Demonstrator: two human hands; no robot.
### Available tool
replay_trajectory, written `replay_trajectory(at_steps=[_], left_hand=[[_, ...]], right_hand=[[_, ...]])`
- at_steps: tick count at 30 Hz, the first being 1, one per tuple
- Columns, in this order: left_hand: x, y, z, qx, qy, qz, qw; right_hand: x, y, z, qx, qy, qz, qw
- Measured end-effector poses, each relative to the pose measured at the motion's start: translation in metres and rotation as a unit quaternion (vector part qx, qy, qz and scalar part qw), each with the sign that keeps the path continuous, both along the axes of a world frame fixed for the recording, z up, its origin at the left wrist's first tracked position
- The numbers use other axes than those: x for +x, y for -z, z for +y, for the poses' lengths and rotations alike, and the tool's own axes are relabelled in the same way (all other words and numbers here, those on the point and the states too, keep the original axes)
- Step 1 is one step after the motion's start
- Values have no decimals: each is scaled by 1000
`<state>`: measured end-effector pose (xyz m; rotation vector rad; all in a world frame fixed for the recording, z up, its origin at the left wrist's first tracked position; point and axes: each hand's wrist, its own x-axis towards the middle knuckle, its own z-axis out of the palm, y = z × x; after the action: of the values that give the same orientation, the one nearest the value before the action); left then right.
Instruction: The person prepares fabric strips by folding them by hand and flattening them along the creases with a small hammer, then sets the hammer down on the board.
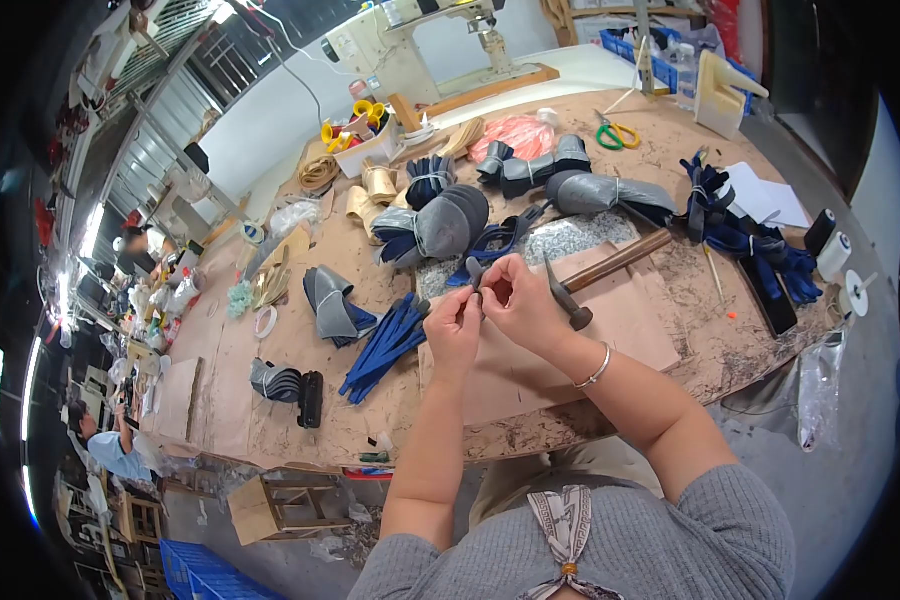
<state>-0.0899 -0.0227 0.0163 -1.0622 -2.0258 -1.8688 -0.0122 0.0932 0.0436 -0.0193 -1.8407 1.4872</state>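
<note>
My left hand [454, 328] and my right hand [516, 305] meet above the brown board [500, 385], their fingers pinched together on a small dark strip [476, 275]. Most of the strip is hidden by my fingers. Just right of my right hand lies a hammer [610, 267], its dark head near my wrist and its wooden handle pointing up and right. To the left of my left hand rests a bundle of blue strips [385, 348]. Behind my hands are a speckled stone slab [580, 238] and a tied stack of dark grey pieces [450, 222].
Green-and-yellow scissors [618, 135], a white box [368, 150] and a sewing machine [410, 55] stand farther back. A black phone [770, 305] and white spools [834, 256] are at the right. A black object [311, 400] lies front left. Two people are at far left.
</note>
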Motion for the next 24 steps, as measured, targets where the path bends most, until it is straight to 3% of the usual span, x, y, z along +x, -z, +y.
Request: replay_trajectory(at_steps=[3,6,9,12,21,24], left_hand=[[1,-3,-1,21,29,-69,997],[-1,0,1,-4,-17,-1,1000],[5,-8,3,-41,-58,156,985],[6,-6,4,-64,-83,199,974],[10,-6,6,-83,-68,237,966],[13,-10,5,-67,-60,160,983]], right_hand=[[-2,1,0,-1,0,6,1000],[-8,7,-2,-16,16,39,999],[-13,13,-1,-27,35,47,998],[-11,12,0,-23,49,37,998],[-9,12,7,-39,-6,11,999],[-10,10,10,-44,-37,1,998]])
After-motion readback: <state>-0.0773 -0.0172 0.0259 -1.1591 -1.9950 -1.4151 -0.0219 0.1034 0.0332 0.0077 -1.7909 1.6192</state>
